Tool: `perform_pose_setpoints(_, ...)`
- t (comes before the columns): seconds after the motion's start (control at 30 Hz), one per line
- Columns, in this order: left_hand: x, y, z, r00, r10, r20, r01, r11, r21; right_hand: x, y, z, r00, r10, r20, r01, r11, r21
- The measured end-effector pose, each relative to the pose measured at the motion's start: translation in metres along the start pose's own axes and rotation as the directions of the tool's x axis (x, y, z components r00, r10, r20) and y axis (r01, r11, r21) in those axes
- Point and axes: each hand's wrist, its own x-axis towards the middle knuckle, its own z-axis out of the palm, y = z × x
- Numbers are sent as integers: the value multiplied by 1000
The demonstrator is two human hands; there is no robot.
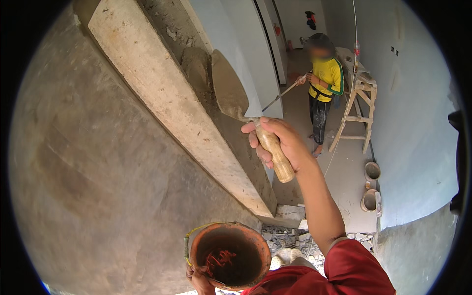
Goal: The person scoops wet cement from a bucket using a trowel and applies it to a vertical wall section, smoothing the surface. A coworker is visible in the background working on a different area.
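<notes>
Upper middle of view: trowel (232, 91), blade up-left of the right grip (289, 145), which is closed round the wooden handle (271, 147); butt end sticks out past the palm, lower right. Blade overlaps grey mortar (195, 69) beyond the long pale ledge (162, 108); can't call contact from this angle. Bottom: orange bucket (264, 255), well below the trowel, left grip (199, 281) clamped on its near-left rim. Red bits inside, rest dark. Farther off: person in yellow shirt (323, 73) holding a pole (281, 94), wooden table (361, 119) beside them. Two pails (372, 170) on floor by the right wall (408, 147).
</notes>
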Motion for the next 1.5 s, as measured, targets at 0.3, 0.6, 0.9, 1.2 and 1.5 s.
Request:
perform_pose_setpoints(0.3,-1,5,10,999,-21,49,20,1000,20,-30,70,2,422,-813,-401,467,574,-673)
perform_pose_setpoints(0.6,-7,5,11,993,6,121,-4,1000,-23,-15,125,-22,811,-505,-295,278,777,-565)
perform_pose_setpoints(0.9,-8,7,15,1000,-11,-13,12,996,83,5,87,-46,921,-201,-333,29,889,-456)
perform_pose_setpoints(1.2,-16,10,15,1000,7,-21,-7,1000,29,42,88,-56,971,-34,-236,-64,917,-394)
perform_pose_setpoints(1.5,-9,8,22,1000,11,29,-13,997,80,-6,162,-75,993,79,-84,-100,956,-276)
